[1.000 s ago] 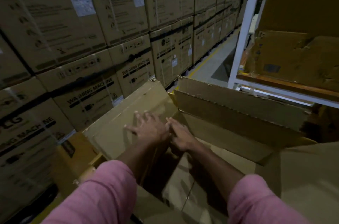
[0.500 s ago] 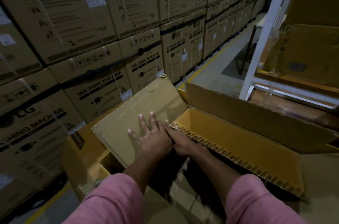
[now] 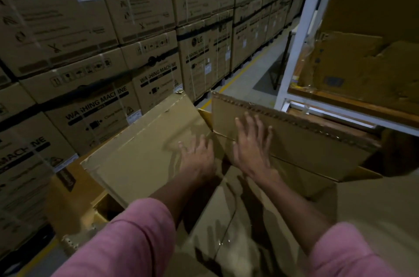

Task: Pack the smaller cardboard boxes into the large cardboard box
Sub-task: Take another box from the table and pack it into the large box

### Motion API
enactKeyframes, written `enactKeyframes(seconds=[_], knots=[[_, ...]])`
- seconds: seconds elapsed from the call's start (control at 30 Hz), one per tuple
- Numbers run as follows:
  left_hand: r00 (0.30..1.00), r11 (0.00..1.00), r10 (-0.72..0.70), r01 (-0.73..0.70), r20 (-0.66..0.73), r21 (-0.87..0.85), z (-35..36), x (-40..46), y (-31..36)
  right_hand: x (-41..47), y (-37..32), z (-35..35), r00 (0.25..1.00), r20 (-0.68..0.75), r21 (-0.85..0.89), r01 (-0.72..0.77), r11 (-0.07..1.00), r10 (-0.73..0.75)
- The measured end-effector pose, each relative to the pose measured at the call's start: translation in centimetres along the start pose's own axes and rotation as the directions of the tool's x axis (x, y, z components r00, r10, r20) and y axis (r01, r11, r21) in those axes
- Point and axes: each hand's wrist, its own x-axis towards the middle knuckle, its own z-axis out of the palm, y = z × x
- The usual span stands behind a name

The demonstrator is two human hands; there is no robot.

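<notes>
Surroundings: stacked washing machine cartons (image 3: 95, 104) wall in the left side; a white rack (image 3: 301, 33) stands to the right with crumpled cardboard on its shelf.
Large cardboard box (image 3: 226, 226): directly below the arms, open at the top, its dim interior lying between the two sleeves.
Left flap (image 3: 145, 152): tilted up and outward, long edge running from near left to far centre.
Far flap (image 3: 301, 140): standing nearly upright, corrugated top edge running left to right.
Smaller cardboard boxes: none can be made out; the floor of the box is too dark to tell what lies in it.
Left hand (image 3: 198, 159): grip apart, fingers spread, palm flat on the left flap near the corner where the flaps meet.
Right hand (image 3: 252, 148): grip apart, fingers spread flat on the far flap, clasping nothing.
Key relation: each flap lies just ahead of its own hand, so pushing outward probably widens the opening.
</notes>
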Motion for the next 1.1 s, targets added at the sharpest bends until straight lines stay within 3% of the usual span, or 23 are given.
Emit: enactKeyframes(seconds=[0.13, 0.3, 0.37, 0.5, 0.77, 1.1], knots=[[0.985, 0.983, 0.154, -0.161, -0.083, -0.091, -1.4, 3.0, 4.6, 0.6, 4.8, -2.9, 0.99, -0.088, -0.1, -0.123, 0.987, 0.114], [0.966, 0.947, 0.231, -0.251, -0.114, -0.201, -2.8, 6.8, 8.9, 0.2, 9.9, -5.4, 0.975, -0.106, -0.211, -0.214, 0.954, 0.195], [0.97, 0.939, 0.226, -0.24, -0.085, -0.248, -3.0, 8.1, 10.0, 0.0, 11.9, -6.2, 0.961, -0.085, -0.205, -0.275, 0.939, 0.263], [0.971, 0.927, 0.234, -0.237, -0.047, -0.29, -2.3, 9.4, 10.5, -0.4, 14.8, -7.0, 0.963, 0.032, -0.271, -0.249, 0.93, 0.267], [0.963, 0.918, 0.267, -0.242, 0.038, -0.314, -2.1, 9.6, 10.3, 0.0, 14.8, -6.8, 0.935, 0.127, -0.281, -0.286, 0.916, 0.331], [0.968, 0.935, 0.252, -0.241, 0.008, -0.259, 1.6, 6.8, 8.9, -2.2, 12.7, -6.8, 0.953, -0.002, -0.336, -0.287, 0.897, 0.304]])
